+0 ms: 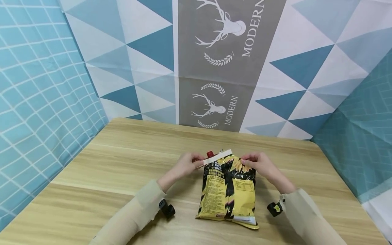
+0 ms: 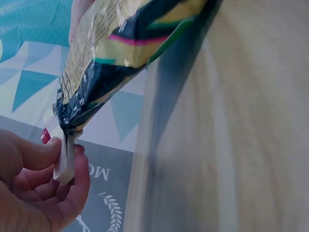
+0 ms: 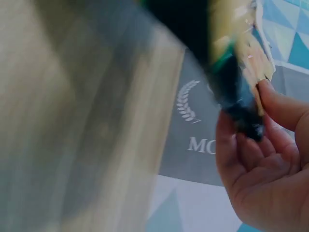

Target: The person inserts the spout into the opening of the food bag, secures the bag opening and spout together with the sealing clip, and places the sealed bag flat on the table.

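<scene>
A black and yellow printed snack bag [image 1: 215,195] is held up in front of me over the wooden table. Along the left part of its top edge runs a white bag clip [image 1: 222,155], slanting up to the right. A small red piece [image 1: 210,154] pokes out behind that clip. My left hand [image 1: 184,165] pinches the clip's left end between thumb and fingers, seen closely in the left wrist view, where the white bar [image 2: 65,162] juts past the bag. With my right hand [image 1: 265,165] I pinch the bag's upper right corner; its edge shows between thumb and fingers in the right wrist view.
The wooden table [image 1: 122,163] stretches out on both sides of the bag. Behind it hangs a patterned cloth [image 1: 153,68] with triangles and deer heads. Blue tiled cloth [image 1: 39,85] covers the left side, and teal cloth [image 1: 361,119] the right.
</scene>
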A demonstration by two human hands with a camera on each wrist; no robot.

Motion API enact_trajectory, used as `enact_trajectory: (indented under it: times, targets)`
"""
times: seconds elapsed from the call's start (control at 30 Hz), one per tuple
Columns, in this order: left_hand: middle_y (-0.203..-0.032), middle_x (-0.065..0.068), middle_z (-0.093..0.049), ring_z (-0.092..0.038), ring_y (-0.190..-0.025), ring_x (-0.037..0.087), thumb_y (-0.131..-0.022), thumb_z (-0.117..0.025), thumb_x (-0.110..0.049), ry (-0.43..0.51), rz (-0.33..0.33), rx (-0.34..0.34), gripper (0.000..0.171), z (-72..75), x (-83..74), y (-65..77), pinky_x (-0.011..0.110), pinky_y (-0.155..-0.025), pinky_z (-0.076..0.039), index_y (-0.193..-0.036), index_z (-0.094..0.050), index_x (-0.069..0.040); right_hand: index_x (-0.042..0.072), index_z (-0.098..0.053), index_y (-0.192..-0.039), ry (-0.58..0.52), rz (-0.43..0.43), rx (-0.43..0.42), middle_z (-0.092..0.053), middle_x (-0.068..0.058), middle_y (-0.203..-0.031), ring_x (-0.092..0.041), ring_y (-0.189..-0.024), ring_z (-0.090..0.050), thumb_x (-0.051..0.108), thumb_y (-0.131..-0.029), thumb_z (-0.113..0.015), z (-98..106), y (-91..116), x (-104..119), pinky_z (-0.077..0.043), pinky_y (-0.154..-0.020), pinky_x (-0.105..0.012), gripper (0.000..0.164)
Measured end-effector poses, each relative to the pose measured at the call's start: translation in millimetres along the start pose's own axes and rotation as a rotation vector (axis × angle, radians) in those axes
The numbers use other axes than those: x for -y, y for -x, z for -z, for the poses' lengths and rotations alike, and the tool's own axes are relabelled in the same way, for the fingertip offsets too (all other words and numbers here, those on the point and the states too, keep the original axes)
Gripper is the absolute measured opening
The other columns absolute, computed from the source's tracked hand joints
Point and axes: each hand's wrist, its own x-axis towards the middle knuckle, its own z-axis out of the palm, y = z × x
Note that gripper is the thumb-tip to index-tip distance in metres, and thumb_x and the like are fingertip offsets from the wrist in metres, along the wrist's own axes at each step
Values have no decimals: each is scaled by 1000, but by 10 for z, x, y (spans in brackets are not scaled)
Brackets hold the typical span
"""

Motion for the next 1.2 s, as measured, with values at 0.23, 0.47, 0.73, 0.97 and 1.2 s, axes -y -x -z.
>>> enact_trajectory:
  times: [0.23, 0.47, 0.73, 0.97, 1.2]
  targets:
    - [-73, 14, -62, -56, -61, 24, -86, -59, -8, -65, -64, 8, 13, 46, 74, 11, 20, -49, -42, -94, -66, 0, 2, -66, -98, 38, -16, -58, -66, -5, -81, -14, -72, -57, 24, -85, -64, -87, -49, -50, -45, -65, -29, 26]
    - [-71, 13, -62, -51, -56, 17, -84, -62, -12, -93, -29, 10, 12, 93, 127, 1, 21, -48, -40, -89, -68, -3, 7, -66, -92, 67, -52, -77, -63, 0, -75, -15, -69, -55, 30, -82, -67, -128, -100, -111, -43, -61, -28, 25]
    - [-69, 10, -60, -46, -55, 11, -84, -63, -14, -109, -8, 15, 11, 121, 217, -49, 20, -49, -38, -85, -68, -4, 6, -65, -86, 128, -49, -71, -62, -1, -71, -14, -66, -51, 38, -81, -66, -118, -102, -154, -40, -61, -28, 32]
    - [-78, 10, -64, -53, -59, 16, -84, -59, -1, -87, 43, 18, 13, 132, 249, -63, 21, -51, -43, -93, -67, 1, 7, -65, -88, 129, -59, -35, -62, -2, -76, -14, -67, -48, 39, -83, -64, -122, -132, -209, -37, -61, -27, 32]
    - [-80, 9, -64, -58, -62, 17, -82, -57, 3, -63, 135, -12, 14, 125, 272, -90, 27, -58, -51, -93, -67, 1, -1, -61, -102, 66, -50, 17, -63, -10, -95, -18, -84, -54, 23, -89, -57, -130, -164, -227, -44, -70, -31, 28]
